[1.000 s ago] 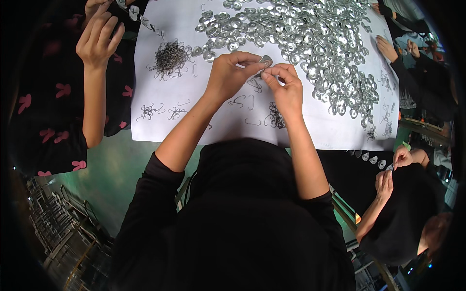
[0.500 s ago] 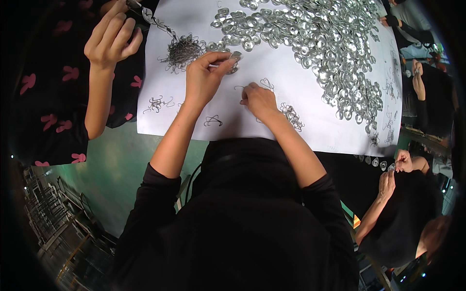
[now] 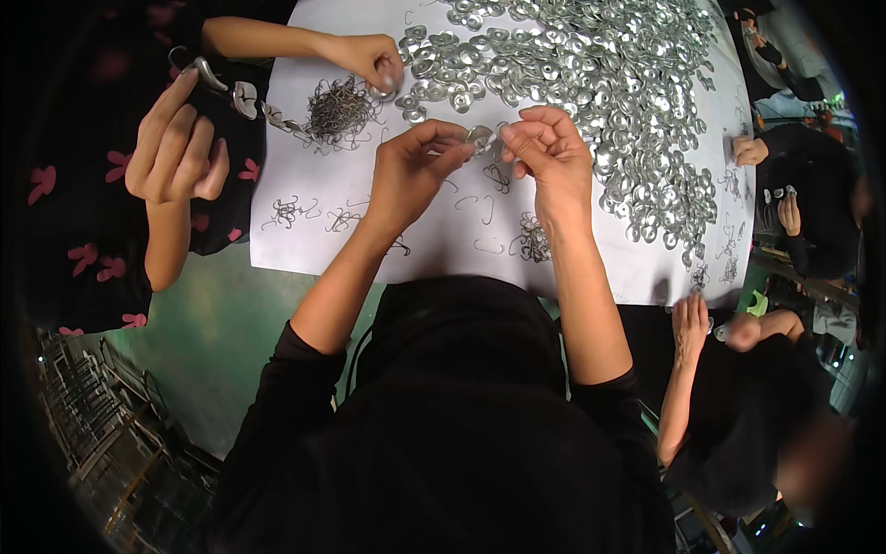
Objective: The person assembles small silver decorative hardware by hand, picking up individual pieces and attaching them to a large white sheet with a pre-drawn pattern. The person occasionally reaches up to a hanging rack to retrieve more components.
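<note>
My left hand [image 3: 413,175] pinches a small shiny metal piece [image 3: 479,138], rounded and cupped, between thumb and fingertips above the white table. Right beside it, my right hand [image 3: 557,164] has thumb and forefinger closed on a thin wire hook [image 3: 503,130], mostly covered by the fingers. The hook's tip meets or nearly meets the metal piece; I cannot tell whether it passes through. Below my hands lie loose wire hooks [image 3: 487,209] and a small heap of hooks [image 3: 533,238].
A broad heap of metal pieces [image 3: 637,120] covers the far right of the white tabletop [image 3: 305,254]. A tangled pile of hooks [image 3: 338,111] lies far left. There, a co-worker's hand [image 3: 177,152] lifts a linked chain; their other hand [image 3: 371,61] touches metal pieces. Other people work at right.
My right hand has risen from the tabletop with the hook to meet my left hand, which shifted slightly right and nearer. The left co-worker's second arm has reached in over the table.
</note>
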`<act>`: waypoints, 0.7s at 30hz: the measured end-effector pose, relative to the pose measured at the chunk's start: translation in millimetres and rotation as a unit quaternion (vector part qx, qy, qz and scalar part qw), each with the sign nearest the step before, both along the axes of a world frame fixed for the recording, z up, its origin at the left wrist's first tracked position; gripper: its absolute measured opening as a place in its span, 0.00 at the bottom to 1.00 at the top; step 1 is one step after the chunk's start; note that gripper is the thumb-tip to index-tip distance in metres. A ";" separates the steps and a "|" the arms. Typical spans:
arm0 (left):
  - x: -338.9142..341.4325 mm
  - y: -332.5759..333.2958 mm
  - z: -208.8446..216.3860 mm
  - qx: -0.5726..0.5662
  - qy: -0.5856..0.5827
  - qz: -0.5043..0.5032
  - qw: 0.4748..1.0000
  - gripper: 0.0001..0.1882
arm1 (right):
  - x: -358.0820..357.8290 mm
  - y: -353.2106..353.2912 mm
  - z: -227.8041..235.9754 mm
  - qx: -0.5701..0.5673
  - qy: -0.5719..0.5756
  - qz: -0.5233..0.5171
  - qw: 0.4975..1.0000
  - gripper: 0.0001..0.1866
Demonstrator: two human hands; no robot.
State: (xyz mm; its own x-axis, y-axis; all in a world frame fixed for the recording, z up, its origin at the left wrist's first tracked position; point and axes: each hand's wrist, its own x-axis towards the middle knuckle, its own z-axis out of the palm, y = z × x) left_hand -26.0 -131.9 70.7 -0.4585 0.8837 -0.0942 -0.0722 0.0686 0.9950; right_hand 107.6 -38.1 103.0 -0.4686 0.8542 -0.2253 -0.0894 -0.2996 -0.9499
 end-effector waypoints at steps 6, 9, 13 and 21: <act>20.7 16.2 11.0 0.004 0.066 -0.019 0.998 0.07 | 3.1 5.4 -3.8 -0.003 0.047 -0.073 0.996 0.13; 24.6 22.2 14.6 -0.007 0.088 -0.026 0.996 0.07 | 5.9 10.5 -7.6 -0.002 0.074 -0.096 0.993 0.12; 27.2 27.5 13.1 -0.004 0.084 -0.042 0.996 0.06 | 13.7 17.3 -8.5 0.031 0.059 -0.105 0.992 0.10; -10.7 51.0 -60.6 -0.050 0.261 0.044 0.963 0.08 | 27.5 22.6 -2.6 0.122 0.024 -0.106 0.987 0.05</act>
State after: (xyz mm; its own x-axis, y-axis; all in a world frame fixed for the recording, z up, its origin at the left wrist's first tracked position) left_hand -36.7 -80.9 10.1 -0.5392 0.8378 0.0860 0.4255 0.1828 0.8863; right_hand 135.1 -15.5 100.4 -0.2797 0.9599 0.0173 -0.1724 -0.0325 -0.9845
